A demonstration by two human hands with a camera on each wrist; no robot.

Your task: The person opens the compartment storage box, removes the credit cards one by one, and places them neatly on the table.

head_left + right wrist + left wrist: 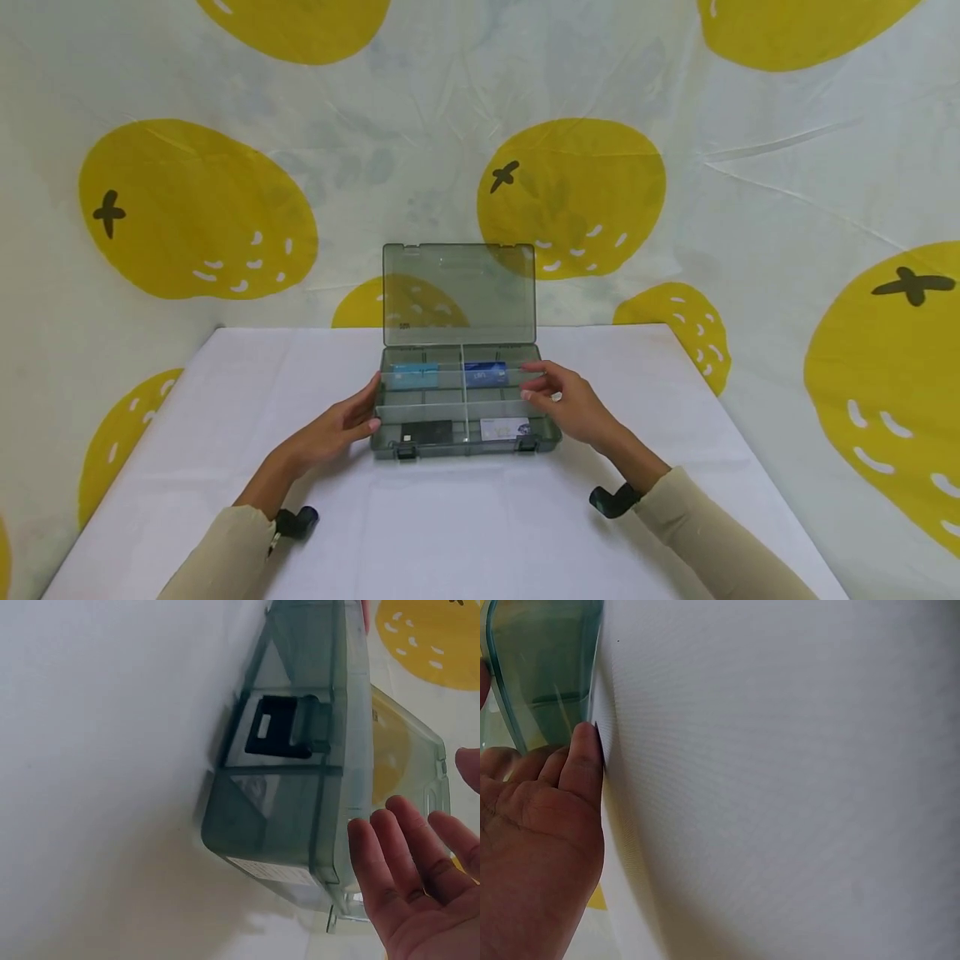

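A translucent grey-green divided box [420,451] stands on the table with its lid [459,296] raised. A light blue card [415,376] and a dark blue card [485,374] lie toward its back. Toward the front are a black card [427,432] at left and a white card [504,429] at right. My left hand [339,429] rests against the box's left side, fingers along the wall and thumb near the rim. Over the right-hand compartments, my right hand [566,402] hovers with fingers loosely bent and nothing in them.
White cloth covers the table [450,533]. Behind it hangs a pale cloth backdrop [420,167] printed with yellow fruit, close behind the raised lid. Dark latches [285,726] sit on the box's front wall. Each wrist wears a black camera mount [613,502].
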